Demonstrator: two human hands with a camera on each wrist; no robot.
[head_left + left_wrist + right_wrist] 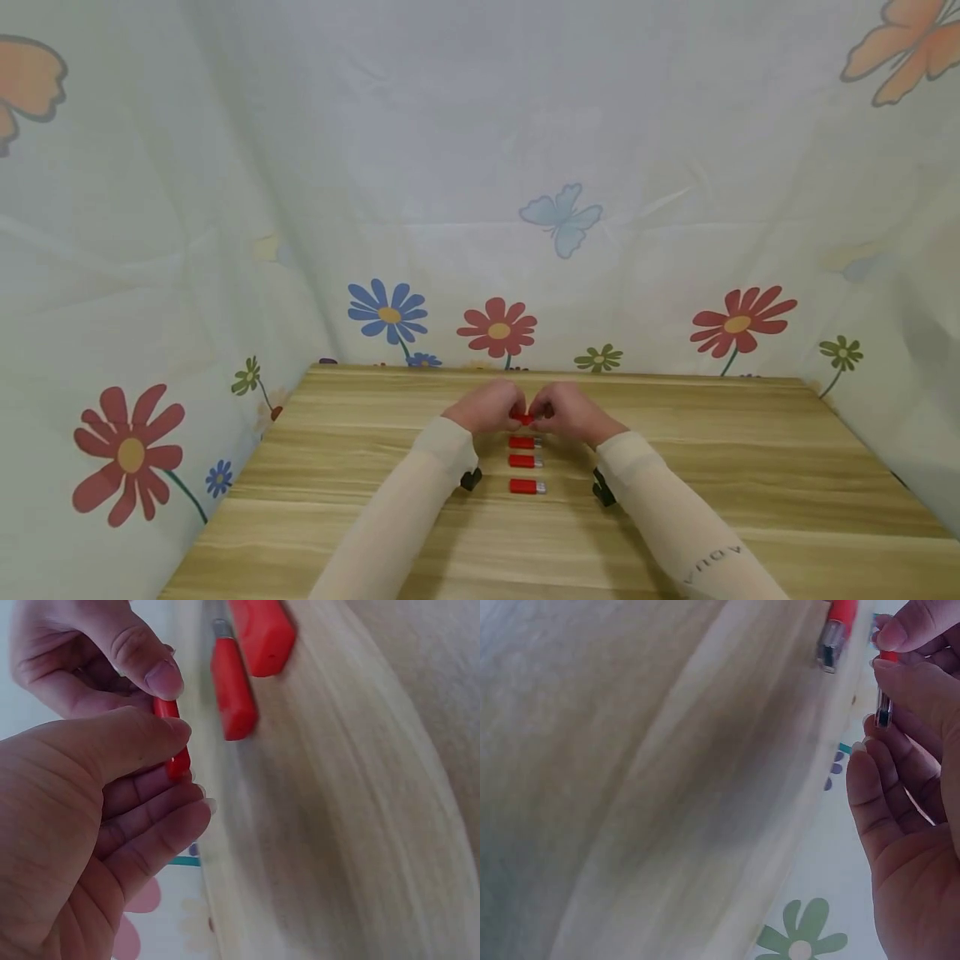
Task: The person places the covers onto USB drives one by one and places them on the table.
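Note:
Between both hands, near the table's far edge, is a red USB flash drive [526, 420] with a metal plug. My left hand [489, 406] pinches its red end [180, 763] between thumb and fingers. From the other side, my right hand [573, 412] pinches it near the plug [883, 711]. Nearer me, three more red flash drives lie in a column on the wood: one [524, 442] just below the hands, one [524, 461] in the middle and one [527, 486] closest. Their plugs point right. The fingers partly hide the held drive.
The wood-grain table [360, 467] extends to both sides of the hands. Behind it and at the sides hangs a pale curtain [450, 167] printed with flowers and butterflies. Dark wrist bands [603, 487] show under the light sleeves.

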